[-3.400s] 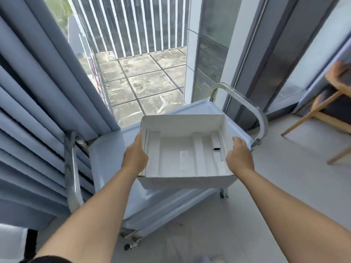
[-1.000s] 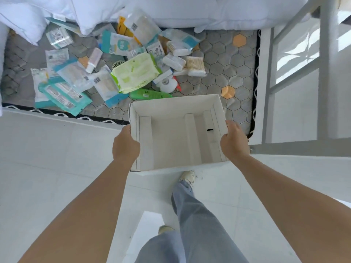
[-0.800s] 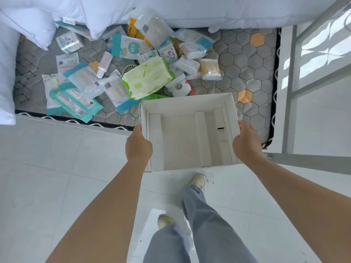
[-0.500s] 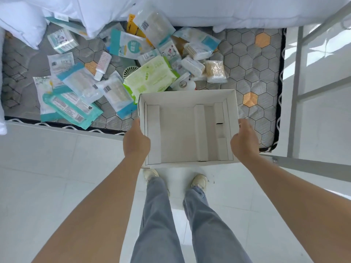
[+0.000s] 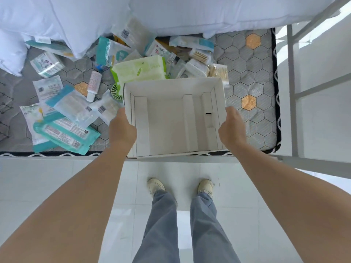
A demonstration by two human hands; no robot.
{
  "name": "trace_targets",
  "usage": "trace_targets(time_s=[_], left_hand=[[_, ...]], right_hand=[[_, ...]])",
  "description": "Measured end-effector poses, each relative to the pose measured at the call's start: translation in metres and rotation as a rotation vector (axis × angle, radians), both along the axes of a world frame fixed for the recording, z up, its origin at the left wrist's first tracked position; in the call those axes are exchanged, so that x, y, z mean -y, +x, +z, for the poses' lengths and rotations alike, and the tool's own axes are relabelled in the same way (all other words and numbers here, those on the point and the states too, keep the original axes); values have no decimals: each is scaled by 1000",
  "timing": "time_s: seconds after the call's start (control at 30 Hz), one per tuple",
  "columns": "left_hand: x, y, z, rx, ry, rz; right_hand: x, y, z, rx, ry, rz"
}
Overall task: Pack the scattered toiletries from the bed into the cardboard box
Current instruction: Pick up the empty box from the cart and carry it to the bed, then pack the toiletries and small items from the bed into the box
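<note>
Cardboard box (image 5: pixel 171 82): white, open-topped, at the near edge of the bed (image 5: pixel 252 76); possibly resting on it, though contact was hidden. Left hand (image 5: pixel 122 130) gripped its left wall and right hand (image 5: pixel 230 128) its right wall. Toiletries lay scattered on the bed beyond and left of the box: green wipes pack (image 5: pixel 139 71), teal packet (image 5: pixel 64 133), small bottle (image 5: pixel 93 85), cotton swabs (image 5: pixel 218 72).

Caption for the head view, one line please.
Left hand and right hand hold an empty cardboard box at the mattress edge, beside scattered toiletries.
</note>
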State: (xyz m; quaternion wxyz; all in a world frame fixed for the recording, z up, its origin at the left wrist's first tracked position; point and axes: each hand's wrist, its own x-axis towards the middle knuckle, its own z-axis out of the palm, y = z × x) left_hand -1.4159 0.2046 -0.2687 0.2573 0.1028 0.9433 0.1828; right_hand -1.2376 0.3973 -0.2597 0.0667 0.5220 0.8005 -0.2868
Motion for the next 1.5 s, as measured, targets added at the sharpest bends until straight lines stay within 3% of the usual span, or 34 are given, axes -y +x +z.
trace_targets(time_s=[0.27, 0.5, 0.87, 1.5], left_hand=[[-13, -21, -12, -43, 15, 12], [-14, -23, -5, 45, 37, 27], [-22, -57, 34, 30, -100, -362], [-98, -168, -6, 54, -165, -258]], right_hand=[[-12, -21, -10, -38, 13, -27], [-7, -25, -4, -43, 31, 51], [41, -110, 27, -207, -56, 229], [-40, -270, -14, -122, -119, 642]])
